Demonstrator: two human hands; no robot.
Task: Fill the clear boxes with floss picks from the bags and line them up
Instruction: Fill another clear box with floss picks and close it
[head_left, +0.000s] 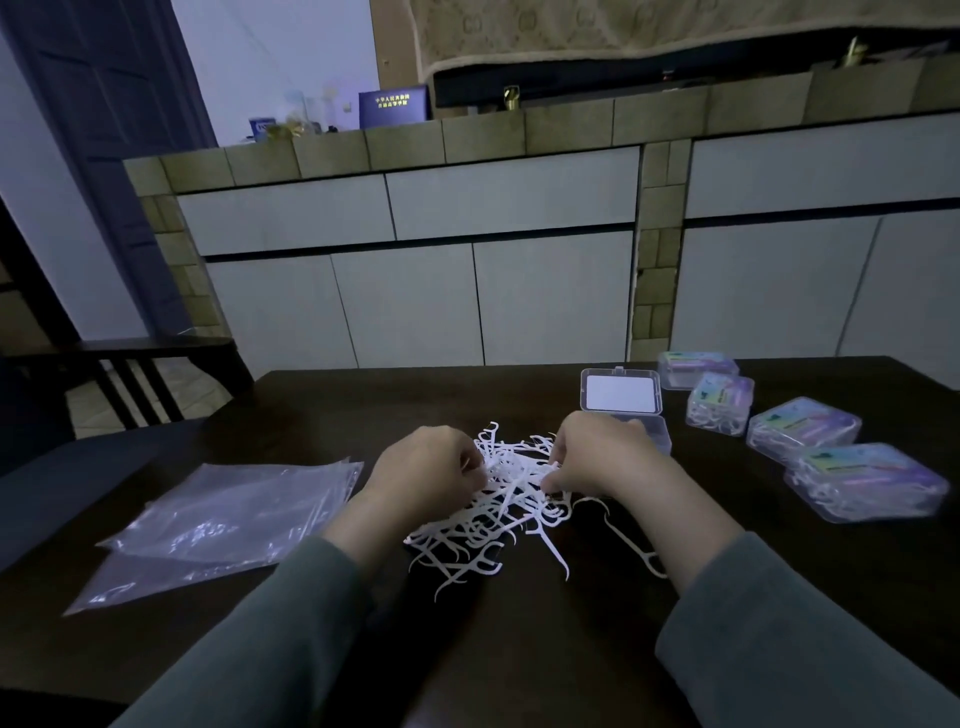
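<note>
Both hands, left hand (426, 467) and right hand (597, 457), curl into loose white plastic floss picks (493, 525) mid-tabletop, near open clear plastic box (623, 402). Picks look light, springy, tangle-prone; pinch handles.

The light is dim and bluish. A dark wooden table (332, 415) fills the foreground. Behind it runs a long counter (519, 135) edged with tan tiles, fronted by pale cabinet doors (405, 306) and drawers. A dark panelled door (119, 104) stands at left beside a pale wall (280, 57). A dark slatted chair (135, 364) sits at left over a light tiled floor (171, 384). A patterned beige cloth (649, 26) hangs above the counter.
</note>
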